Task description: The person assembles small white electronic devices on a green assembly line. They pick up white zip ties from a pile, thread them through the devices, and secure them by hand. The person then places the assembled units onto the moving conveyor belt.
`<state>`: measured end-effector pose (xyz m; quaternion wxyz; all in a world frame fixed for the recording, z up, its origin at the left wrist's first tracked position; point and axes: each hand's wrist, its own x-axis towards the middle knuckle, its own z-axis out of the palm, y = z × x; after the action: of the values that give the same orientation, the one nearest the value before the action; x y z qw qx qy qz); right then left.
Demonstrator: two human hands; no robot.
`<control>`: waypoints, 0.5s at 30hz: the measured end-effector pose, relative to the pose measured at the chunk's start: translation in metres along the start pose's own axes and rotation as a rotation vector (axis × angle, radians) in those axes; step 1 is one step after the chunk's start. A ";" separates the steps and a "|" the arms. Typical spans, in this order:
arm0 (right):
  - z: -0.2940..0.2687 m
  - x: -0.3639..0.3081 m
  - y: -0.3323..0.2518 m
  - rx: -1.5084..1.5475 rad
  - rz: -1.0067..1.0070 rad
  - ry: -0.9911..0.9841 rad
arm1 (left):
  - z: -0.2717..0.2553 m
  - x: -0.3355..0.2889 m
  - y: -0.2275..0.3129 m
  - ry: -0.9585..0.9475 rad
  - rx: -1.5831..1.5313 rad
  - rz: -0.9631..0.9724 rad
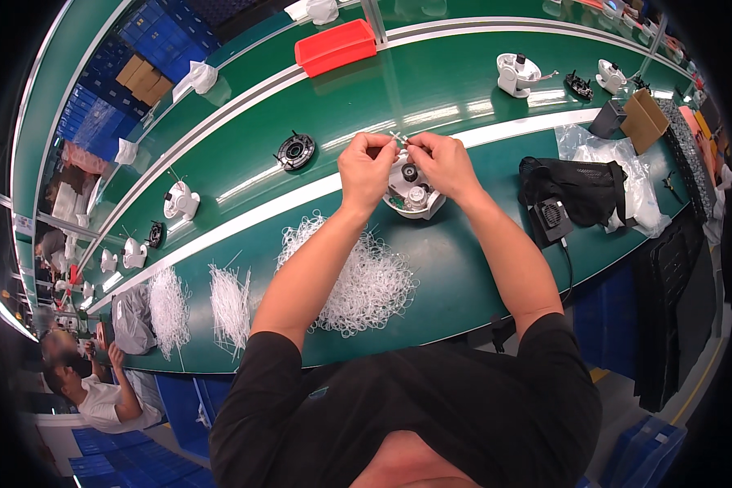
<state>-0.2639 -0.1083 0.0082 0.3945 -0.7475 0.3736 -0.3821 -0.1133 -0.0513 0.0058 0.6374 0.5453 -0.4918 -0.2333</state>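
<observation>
My left hand [364, 169] and my right hand [445, 167] meet at the far side of a white round housing [421, 214]. Each is closed in a pinch, fingertips almost touching. Between them show small white pieces [398, 138] that look like wire connectors; fine detail is too small to make out. Inside the open housing sit a dark round knob [410, 172] and a pale round part [417, 196]. My wrists and fingers cover part of its rim. To the left of my forearms lies a large heap of white looped ties or cords [366, 285].
Straighter white strands [230, 305] and another white bundle [169, 313] lie left. A black round part [295, 152] and white housings [182, 201] rest on the far green surface. A red tray [336, 47] stands behind; a black bag [573, 191] and black device [550, 220] lie right.
</observation>
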 end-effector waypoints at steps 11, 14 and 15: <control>-0.001 0.002 0.014 0.201 -0.045 -0.025 | 0.001 -0.003 0.001 -0.131 0.352 0.231; -0.006 0.001 0.012 0.286 -0.041 -0.101 | -0.004 0.002 0.000 -0.188 0.418 0.190; -0.007 0.001 0.013 0.337 -0.035 -0.132 | -0.005 0.003 0.001 -0.185 0.360 0.138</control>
<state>-0.2730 -0.1167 0.0000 0.5310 -0.7007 0.2647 -0.3962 -0.1078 -0.0516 0.0081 0.4963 0.5916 -0.6182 -0.1469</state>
